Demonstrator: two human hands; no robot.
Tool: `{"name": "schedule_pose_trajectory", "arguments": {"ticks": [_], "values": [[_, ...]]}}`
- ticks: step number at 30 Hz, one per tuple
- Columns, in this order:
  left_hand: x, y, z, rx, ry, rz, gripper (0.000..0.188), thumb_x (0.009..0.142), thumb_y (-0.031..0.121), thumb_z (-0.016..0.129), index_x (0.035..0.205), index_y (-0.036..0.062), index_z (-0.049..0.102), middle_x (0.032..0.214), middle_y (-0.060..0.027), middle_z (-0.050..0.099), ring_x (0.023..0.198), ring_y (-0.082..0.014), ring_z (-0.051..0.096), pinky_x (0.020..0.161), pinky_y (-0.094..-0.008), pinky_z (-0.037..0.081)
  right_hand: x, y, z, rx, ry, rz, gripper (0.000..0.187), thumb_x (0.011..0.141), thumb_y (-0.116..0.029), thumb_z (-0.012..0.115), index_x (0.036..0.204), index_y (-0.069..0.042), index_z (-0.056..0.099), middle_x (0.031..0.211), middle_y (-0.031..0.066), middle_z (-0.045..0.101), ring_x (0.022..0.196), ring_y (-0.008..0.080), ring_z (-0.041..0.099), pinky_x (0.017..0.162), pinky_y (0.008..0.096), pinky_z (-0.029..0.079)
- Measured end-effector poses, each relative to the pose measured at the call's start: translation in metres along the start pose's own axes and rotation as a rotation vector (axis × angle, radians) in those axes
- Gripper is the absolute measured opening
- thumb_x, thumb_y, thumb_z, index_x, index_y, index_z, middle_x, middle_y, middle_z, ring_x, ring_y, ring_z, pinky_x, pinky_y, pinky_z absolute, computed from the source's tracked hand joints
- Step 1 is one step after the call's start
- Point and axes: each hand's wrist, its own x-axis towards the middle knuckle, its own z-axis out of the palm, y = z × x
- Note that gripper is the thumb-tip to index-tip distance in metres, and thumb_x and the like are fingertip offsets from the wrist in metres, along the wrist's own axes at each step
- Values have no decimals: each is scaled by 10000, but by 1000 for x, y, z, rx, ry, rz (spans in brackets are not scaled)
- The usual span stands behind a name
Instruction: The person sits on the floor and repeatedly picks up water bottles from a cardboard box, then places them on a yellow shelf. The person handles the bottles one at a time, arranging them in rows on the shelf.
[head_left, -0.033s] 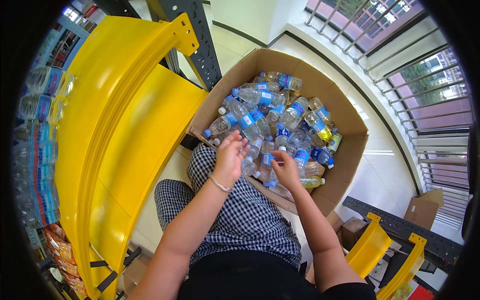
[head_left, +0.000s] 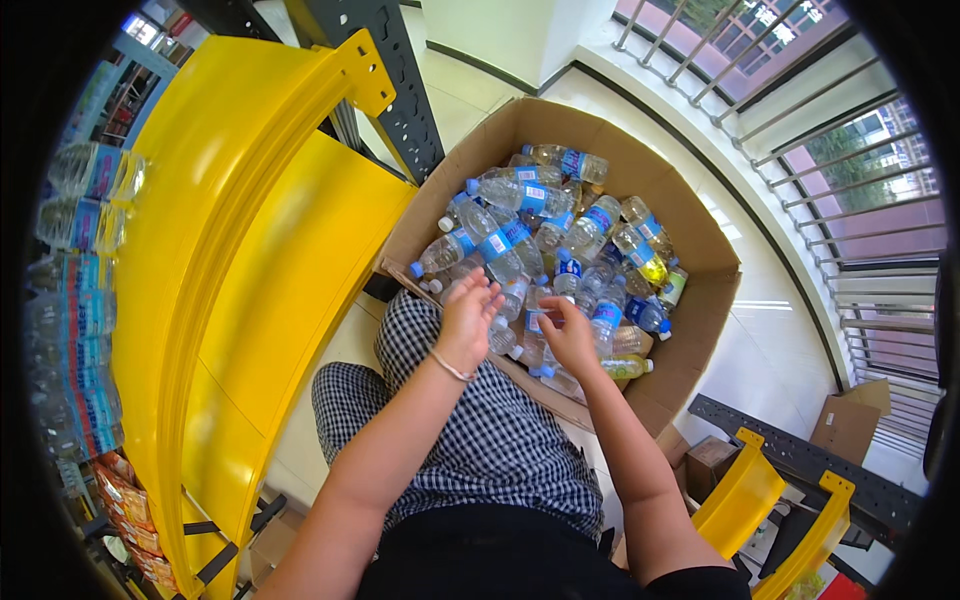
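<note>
A brown cardboard box (head_left: pixel 690 215) in front of me is filled with loose clear plastic bottles (head_left: pixel 590 220), many with blue labels and blue or white caps. Several hold a little yellow liquid, like one bottle (head_left: pixel 650 268) on the right side. Over the box's near edge hovers my left hand (head_left: pixel 470 318), palm turned inward, fingers apart and nothing visible in them. Facing it, my right hand (head_left: pixel 568 338) has its thumb and forefinger parted. A blue-labelled bottle (head_left: pixel 534 322) lies below the gap between my hands; whether the right fingertips touch it is unclear.
A large yellow metal rack panel (head_left: pixel 290 290) stands left, with a dark perforated post (head_left: pixel 385 90). Wrapped water bottles (head_left: pixel 85 340) are stacked beyond it. Railings (head_left: pixel 850 190) line the windows at right. Another yellow rack part (head_left: pixel 740 490) stands at lower right. My checked trousers (head_left: pixel 490 420) adjoin the box.
The view shifts very slightly. My left hand sits a touch lower; the right hand and the bottles look nearly the same.
</note>
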Motion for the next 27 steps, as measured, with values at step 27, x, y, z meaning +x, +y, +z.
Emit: {"name": "schedule_pose_trajectory", "arguments": {"ticks": [27], "values": [[132,-59,-1,171,29,-107,450,882,263,563,1257,71,404,1116,-47,543,986,-141,538,823,-309,442,202,-10,118,-596,-141,-27,709,633,-170,745,1245,-23,420,1111,198,529,1054,373,484,817,466,451]]}}
